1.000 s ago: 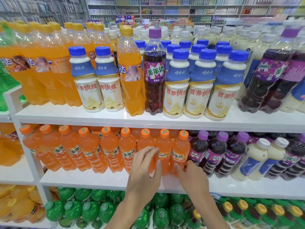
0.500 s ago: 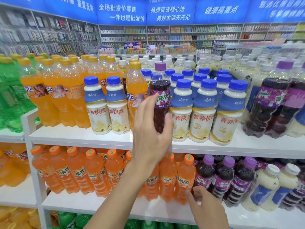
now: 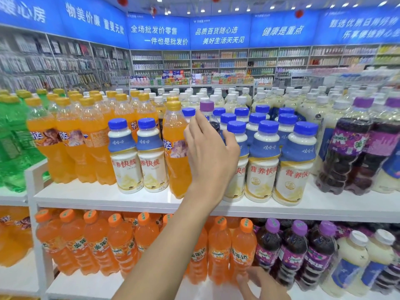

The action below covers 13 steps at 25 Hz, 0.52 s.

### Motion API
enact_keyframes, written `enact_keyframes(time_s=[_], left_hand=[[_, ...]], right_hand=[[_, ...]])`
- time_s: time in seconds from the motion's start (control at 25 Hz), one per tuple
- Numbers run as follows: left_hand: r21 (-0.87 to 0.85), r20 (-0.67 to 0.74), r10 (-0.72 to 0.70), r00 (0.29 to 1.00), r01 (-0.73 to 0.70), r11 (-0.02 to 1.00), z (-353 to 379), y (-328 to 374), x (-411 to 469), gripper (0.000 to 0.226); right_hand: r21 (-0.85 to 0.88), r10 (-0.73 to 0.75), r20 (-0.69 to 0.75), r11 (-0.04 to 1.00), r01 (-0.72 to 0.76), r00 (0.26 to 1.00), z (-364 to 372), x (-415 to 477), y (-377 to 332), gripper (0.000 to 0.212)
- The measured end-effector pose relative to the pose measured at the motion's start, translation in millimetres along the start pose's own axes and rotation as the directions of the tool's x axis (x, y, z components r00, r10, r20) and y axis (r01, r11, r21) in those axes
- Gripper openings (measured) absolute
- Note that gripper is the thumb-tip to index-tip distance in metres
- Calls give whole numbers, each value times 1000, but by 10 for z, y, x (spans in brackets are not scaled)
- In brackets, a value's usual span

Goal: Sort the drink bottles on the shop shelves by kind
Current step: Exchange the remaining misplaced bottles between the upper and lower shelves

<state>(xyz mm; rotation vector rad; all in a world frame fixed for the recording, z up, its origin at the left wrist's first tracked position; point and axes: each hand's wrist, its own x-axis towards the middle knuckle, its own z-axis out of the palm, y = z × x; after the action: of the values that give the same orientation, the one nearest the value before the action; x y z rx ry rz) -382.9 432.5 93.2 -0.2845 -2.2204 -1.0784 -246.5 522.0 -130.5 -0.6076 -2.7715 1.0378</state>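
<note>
Where plastic bottle [image 3: 207, 106] tapers, left hand [image 3: 211, 152] grips.

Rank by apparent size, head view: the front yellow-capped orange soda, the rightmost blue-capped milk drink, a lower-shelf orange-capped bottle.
1. yellow-capped orange soda
2. blue-capped milk drink
3. orange-capped bottle, though it is seen from above and foreshortened, so its rank is less sure.
</note>
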Motion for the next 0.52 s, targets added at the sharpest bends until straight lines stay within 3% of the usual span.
enact_keyframes(time_s=[0.28,0.4,0.52], left_hand=[[167,-131,40,991,-18,986,66,-43,99,52],[133,-148,53,988,-33,991,72,-60,101,49],[-27,-116,40,992,-44,999,62,-89,92,51]], right_hand=[[-7,-79,10,997,79,997,9,-3,-32,20],[-37,-102,14,994,102,995,6,10,-32,22],[-28,-99,6,995,100,995,-15,22,-17,21]])
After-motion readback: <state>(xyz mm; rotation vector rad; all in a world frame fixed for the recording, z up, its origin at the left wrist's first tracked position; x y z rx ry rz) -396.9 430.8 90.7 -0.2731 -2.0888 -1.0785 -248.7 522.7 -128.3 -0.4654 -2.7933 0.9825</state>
